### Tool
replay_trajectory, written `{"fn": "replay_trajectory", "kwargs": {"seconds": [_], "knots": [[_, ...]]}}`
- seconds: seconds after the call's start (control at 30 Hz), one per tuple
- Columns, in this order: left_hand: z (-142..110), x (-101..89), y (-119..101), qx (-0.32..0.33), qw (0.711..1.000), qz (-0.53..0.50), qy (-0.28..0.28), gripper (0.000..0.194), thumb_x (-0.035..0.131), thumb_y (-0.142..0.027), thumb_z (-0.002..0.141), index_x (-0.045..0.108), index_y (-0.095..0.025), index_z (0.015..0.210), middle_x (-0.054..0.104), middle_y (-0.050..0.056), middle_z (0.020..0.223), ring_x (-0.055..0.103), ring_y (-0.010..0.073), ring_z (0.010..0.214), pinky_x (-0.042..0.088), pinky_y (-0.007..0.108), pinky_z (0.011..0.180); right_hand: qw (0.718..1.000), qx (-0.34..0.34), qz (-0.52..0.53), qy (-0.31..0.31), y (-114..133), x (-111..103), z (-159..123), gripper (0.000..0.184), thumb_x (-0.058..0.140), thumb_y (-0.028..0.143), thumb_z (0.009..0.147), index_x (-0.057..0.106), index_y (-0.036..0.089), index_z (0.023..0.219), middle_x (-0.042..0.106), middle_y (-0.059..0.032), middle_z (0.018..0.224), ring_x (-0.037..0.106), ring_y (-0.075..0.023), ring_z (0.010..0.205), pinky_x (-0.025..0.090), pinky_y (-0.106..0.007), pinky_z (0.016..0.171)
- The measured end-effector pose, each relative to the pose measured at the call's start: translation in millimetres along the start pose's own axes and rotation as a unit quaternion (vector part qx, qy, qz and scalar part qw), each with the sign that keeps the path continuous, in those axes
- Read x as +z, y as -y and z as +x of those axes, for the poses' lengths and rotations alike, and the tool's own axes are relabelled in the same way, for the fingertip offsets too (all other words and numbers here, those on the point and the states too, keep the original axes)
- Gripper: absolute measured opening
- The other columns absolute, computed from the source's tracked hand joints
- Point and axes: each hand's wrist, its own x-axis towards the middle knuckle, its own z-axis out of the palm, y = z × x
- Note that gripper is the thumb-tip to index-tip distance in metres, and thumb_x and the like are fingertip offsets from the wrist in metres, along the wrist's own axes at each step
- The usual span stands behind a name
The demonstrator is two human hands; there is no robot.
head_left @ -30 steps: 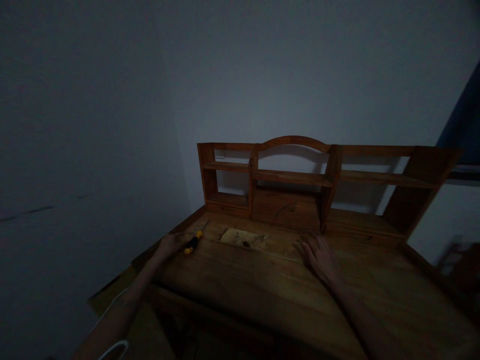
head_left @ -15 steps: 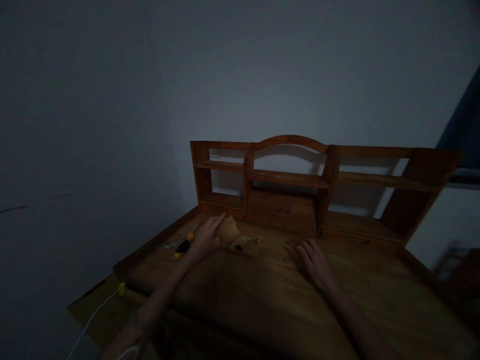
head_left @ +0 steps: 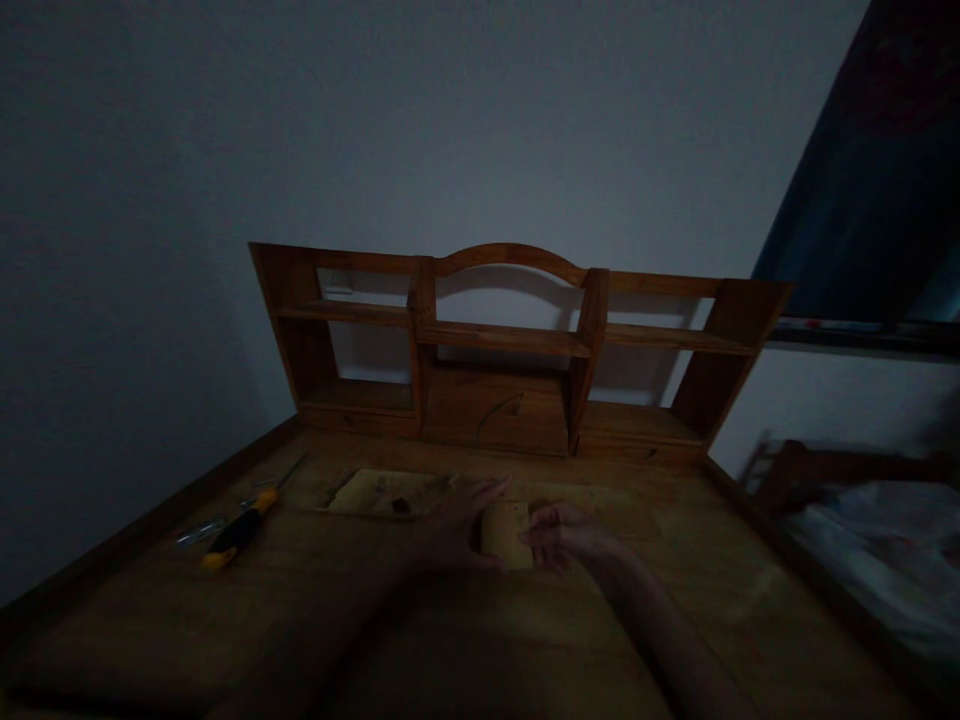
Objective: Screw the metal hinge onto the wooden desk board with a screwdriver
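Note:
A small pale, squarish piece that looks like wood is between my two hands, low over the desk. My left hand spans it from the left, thumb along its lower edge and fingers stretched past the upper edge. With bent fingers, my right hand pinches its right side. Behind my left hand lies a flat light strip with a dark spot on it. A yellow-and-black screwdriver rests farther left, its shaft pointing away. Dim light and blur hide the finer details.
A wooden shelf unit stands along the back of the desk, against the wall. Shiny small items, perhaps in clear plastic, lie beside the screwdriver. Beyond the right edge are a dark curtain and pale fabric.
My view has swung right and closer to the desk. The pale piece, earlier in my left hand alone, is now between both hands. My right hand has come in from the desk to grip it.

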Motion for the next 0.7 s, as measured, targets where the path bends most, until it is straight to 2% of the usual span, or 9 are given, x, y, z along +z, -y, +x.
{"fn": "replay_trajectory", "kwargs": {"seconds": [0.13,0.2,0.3,0.43,0.57,0.7], "knots": [[2.3,-8.7,11.6,-0.044,0.995,0.048,-0.074,0.047,0.052,-0.051,0.094,0.053,-0.033,0.137,0.052,0.004,0.138,0.046,0.0247,0.128,0.033,0.044,0.111,0.994,0.058,0.025,0.086,-8.6,2.5,-0.8,0.043,0.080,0.052,0.063,0.067,0.011,0.070,0.069,-0.0061,0.065,0.060,-0.0114,0.045,0.046,-0.021,0.044],[2.5,-5.9,20.9,-0.048,0.991,0.066,-0.107,0.037,0.050,-0.048,0.095,0.063,-0.030,0.125,0.055,0.005,0.133,0.048,0.0240,0.125,0.034,0.044,0.110,0.991,0.073,0.033,0.103,-13.4,4.6,1.5,0.044,0.082,0.050,0.060,0.068,0.011,0.072,0.070,-0.0069,0.067,0.062,-0.0125,0.048,0.050,-0.022,0.047],[0.1,4.0,29.6,-0.037,0.989,0.083,-0.118,0.034,0.056,-0.048,0.092,0.067,-0.028,0.117,0.055,0.005,0.130,0.048,0.0244,0.122,0.035,0.045,0.108,0.991,0.081,0.037,0.096,-18.2,7.1,4.4,0.044,0.083,0.050,0.059,0.068,0.010,0.070,0.071,-0.0081,0.068,0.066,-0.0141,0.054,0.053,-0.022,0.052],[-2.2,12.8,27.2,-0.021,0.992,0.085,-0.093,0.036,0.062,-0.050,0.088,0.067,-0.029,0.117,0.054,0.005,0.131,0.047,0.0246,0.122,0.034,0.044,0.109,0.995,0.074,0.007,0.062,-19.2,7.6,2.9,0.046,0.081,0.054,0.062,0.069,0.011,0.069,0.071,-0.0086,0.065,0.065,-0.0143,0.051,0.053,-0.023,0.049],[-1.9,13.1,23.8,-0.012,0.994,0.086,-0.061,0.043,0.064,-0.052,0.086,0.064,-0.030,0.122,0.053,0.006,0.133,0.045,0.0263,0.125,0.033,0.045,0.110,0.997,0.062,-0.051,0.021,-16.3,6.5,-2.2,0.047,0.080,0.056,0.064,0.067,0.011,0.061,0.064,-0.0044,0.051,0.052,-0.0093,0.035,0.041,-0.019,0.035],[-2.4,13.6,26.3,-0.010,0.996,0.074,-0.053,0.045,0.064,-0.051,0.086,0.063,-0.030,0.126,0.052,0.007,0.132,0.045,0.0264,0.125,0.034,0.045,0.109,0.996,0.027,-0.087,-0.014,-12.2,8.6,-4.6,0.045,0.078,0.055,0.066,0.061,0.014,0.057,0.057,0.0014,0.045,0.040,-0.0051,0.032,0.028,-0.018,0.032]]}}
